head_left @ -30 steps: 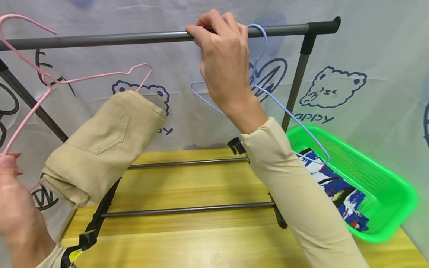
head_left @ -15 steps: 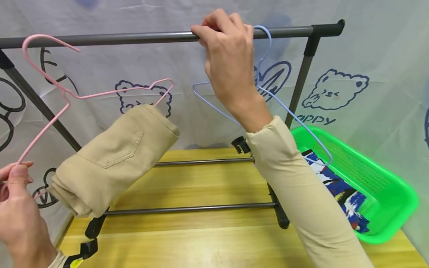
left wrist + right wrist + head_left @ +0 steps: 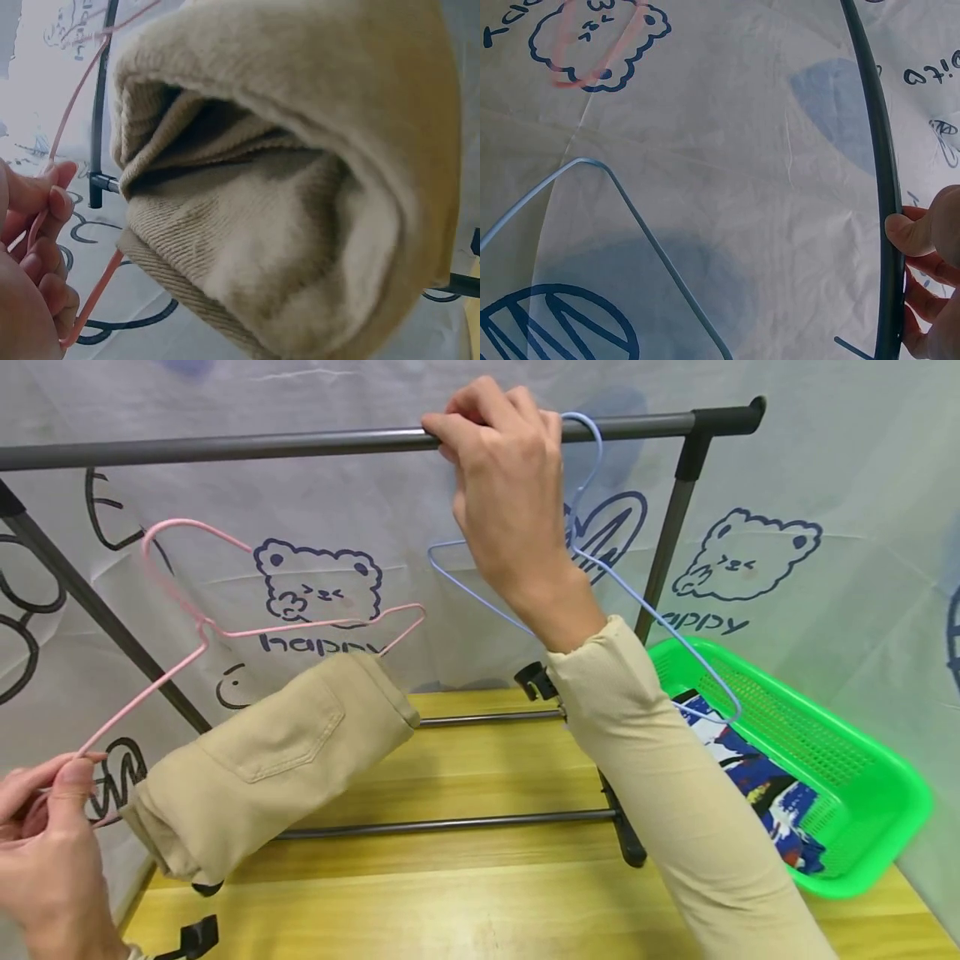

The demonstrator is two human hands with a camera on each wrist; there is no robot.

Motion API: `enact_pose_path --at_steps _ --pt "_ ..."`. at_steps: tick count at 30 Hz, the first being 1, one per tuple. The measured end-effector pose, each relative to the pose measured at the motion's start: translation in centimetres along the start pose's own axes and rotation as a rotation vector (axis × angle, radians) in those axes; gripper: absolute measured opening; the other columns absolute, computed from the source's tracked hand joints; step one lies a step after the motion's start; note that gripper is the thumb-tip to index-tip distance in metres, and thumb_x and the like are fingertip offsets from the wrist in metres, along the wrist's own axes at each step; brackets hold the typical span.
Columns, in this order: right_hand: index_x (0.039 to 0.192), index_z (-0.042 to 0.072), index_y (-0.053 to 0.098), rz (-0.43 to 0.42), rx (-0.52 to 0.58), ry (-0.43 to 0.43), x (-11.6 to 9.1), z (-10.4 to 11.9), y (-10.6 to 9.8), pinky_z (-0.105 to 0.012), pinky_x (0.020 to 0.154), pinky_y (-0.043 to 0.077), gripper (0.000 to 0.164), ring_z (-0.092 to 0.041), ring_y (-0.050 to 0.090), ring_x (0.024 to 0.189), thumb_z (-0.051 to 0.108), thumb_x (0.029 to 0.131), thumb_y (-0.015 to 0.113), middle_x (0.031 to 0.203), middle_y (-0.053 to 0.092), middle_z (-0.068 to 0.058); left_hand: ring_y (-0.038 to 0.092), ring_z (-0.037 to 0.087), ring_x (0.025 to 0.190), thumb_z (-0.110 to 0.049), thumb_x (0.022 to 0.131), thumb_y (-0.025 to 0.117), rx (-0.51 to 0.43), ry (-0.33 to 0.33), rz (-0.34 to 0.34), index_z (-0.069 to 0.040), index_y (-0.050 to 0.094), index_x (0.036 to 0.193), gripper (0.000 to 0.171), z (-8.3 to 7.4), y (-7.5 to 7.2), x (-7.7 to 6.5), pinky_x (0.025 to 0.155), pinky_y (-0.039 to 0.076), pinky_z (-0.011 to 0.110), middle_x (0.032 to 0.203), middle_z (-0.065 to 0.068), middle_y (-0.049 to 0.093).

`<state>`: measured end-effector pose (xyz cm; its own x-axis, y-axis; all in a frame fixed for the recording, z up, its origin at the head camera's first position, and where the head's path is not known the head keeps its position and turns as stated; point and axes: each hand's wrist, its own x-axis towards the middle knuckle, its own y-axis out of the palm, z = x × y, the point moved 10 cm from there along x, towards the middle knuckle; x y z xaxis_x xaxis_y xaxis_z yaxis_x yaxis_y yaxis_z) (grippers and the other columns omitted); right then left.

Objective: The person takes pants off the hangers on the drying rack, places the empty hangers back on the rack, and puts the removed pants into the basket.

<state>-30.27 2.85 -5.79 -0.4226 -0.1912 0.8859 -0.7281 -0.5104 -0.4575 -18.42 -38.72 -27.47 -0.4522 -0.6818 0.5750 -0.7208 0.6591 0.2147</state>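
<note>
A pale wooden tabletop (image 3: 480,897) stands before a hanging white sheet (image 3: 840,452) printed with dark-blue bear faces and the word "happy". On the table is a dark metal clothes rack (image 3: 450,823). A blue hanger (image 3: 652,612) hooks over its top rail (image 3: 300,445). At the table's right side, a green plastic basket (image 3: 873,802) holds cloth patterned in blue, white and red (image 3: 765,785).

A person's left hand (image 3: 56,852) pinches the lower left corner of a pink hanger (image 3: 206,628), thumb and fingers closed on it. Folded tan trousers (image 3: 277,760) hang tilted across this hanger, whose hook sits below the rail, apart from it. The right hand (image 3: 510,485) grips the rail just beside the blue hanger's hook.

The head view shows a stitched pocket; only the left wrist view looks into the trousers' hollow, layered end. The right wrist view reveals thumb and fingertips against the rail.
</note>
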Motion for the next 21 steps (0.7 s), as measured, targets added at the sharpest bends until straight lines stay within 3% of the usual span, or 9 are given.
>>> enact_pose_path --at_steps 2,3,5,7,11,15,17,21 --pt "0.120 0.011 0.078 0.002 0.002 -0.001 0.0 0.0 0.0 -0.034 0.094 0.038 0.026 -0.024 0.056 0.103 0.009 0.104 0.057 0.113 0.068 -0.004 0.057 0.005 0.064 0.008 0.089 0.074 -0.134 0.019 0.027 0.023 0.070 0.096 0.017 0.1 0.2 -0.2 0.062 0.043 0.010 0.073 -0.002 0.066" --pt "0.120 0.011 0.078 0.002 0.003 -0.001 0.0 0.1 0.1 -0.034 0.095 0.037 0.026 -0.024 0.056 0.103 0.009 0.104 0.057 0.113 0.068 -0.004 0.057 0.005 0.063 0.009 0.088 0.074 -0.137 0.026 0.040 0.023 0.070 0.095 0.017 0.1 0.3 -0.3 0.060 0.043 0.009 0.072 -0.003 0.065" --pt "0.120 0.011 0.078 0.002 0.006 -0.003 0.1 0.2 0.1 -0.034 0.095 0.037 0.026 -0.024 0.056 0.103 0.009 0.104 0.057 0.112 0.068 -0.004 0.058 0.008 0.061 0.014 0.085 0.074 -0.262 0.012 0.045 0.026 0.069 0.091 0.014 0.4 0.3 -0.5 0.057 0.043 0.009 0.071 0.005 0.067" --pt "0.121 0.011 0.077 0.009 0.006 -0.003 0.1 0.3 0.2 -0.034 0.095 0.037 0.027 -0.023 0.056 0.104 0.009 0.105 0.056 0.113 0.068 -0.004 0.058 0.006 0.062 0.012 0.086 0.074 -0.162 0.042 0.067 0.024 0.070 0.092 0.014 0.3 0.4 -0.8 0.057 0.043 0.007 0.072 0.001 0.067" --pt "0.120 0.011 0.078 0.011 0.001 0.002 0.2 0.2 0.1 -0.034 0.095 0.038 0.026 -0.023 0.056 0.105 0.009 0.105 0.057 0.113 0.068 -0.004 0.060 0.004 0.063 0.012 0.087 0.073 -0.066 0.114 0.117 0.025 0.069 0.091 0.015 0.1 1.1 -1.1 0.061 0.048 0.008 0.076 -0.001 0.070" --pt "0.120 0.012 0.078 0.014 0.001 0.013 0.2 -0.1 0.1 -0.035 0.095 0.038 0.026 -0.023 0.057 0.105 0.010 0.104 0.057 0.114 0.068 -0.003 0.060 0.006 0.060 0.016 0.086 0.071 -0.118 0.172 0.187 0.028 0.066 0.087 0.013 -0.1 2.2 -1.5 0.059 0.048 0.009 0.075 0.002 0.072" --pt "0.122 0.013 0.077 0.030 0.003 0.026 0.2 -0.3 0.3 -0.035 0.097 0.038 0.027 -0.023 0.057 0.106 0.011 0.105 0.056 0.115 0.068 -0.003 0.059 0.006 0.060 0.016 0.087 0.070 -0.098 0.194 0.219 0.027 0.067 0.086 0.011 -0.3 2.8 -1.7 0.058 0.047 0.008 0.075 0.001 0.071" --pt "0.123 0.014 0.077 0.051 0.007 0.046 0.2 -0.5 0.4 -0.035 0.099 0.037 0.028 -0.023 0.057 0.108 0.012 0.105 0.056 0.117 0.068 -0.002 0.060 0.005 0.059 0.021 0.083 0.069 -0.154 0.184 0.249 0.027 0.068 0.084 0.007 -0.5 4.0 -2.3 0.055 0.047 0.008 0.074 0.002 0.072"
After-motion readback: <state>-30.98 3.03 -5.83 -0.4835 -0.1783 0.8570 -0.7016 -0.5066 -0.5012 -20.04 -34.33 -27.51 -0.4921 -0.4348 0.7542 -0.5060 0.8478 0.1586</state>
